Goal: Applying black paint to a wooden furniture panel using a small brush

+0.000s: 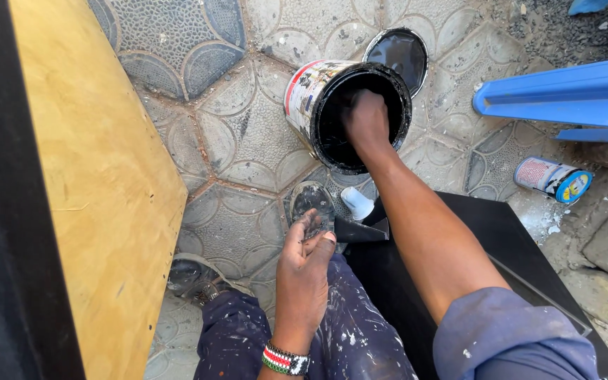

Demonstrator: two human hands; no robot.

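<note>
A large paint can (311,95) stands tilted on the patterned paving, its inside black with paint. My right hand (366,123) reaches down into its mouth; the fingers are hidden inside, so what they grip cannot be seen. My left hand (305,264) rests over my paint-spattered knee, fingers curled around a small clear container (311,200). A black scraper-like piece (359,231) and a white plastic cap (357,203) lie just right of that hand.
The can's round lid (397,51) lies behind the can. A plywood board (100,176) with a black edge leans on the left. A black panel (515,246) lies under my right arm. A small tin (554,178) lies on its side right; a blue plastic piece (564,95) is above it.
</note>
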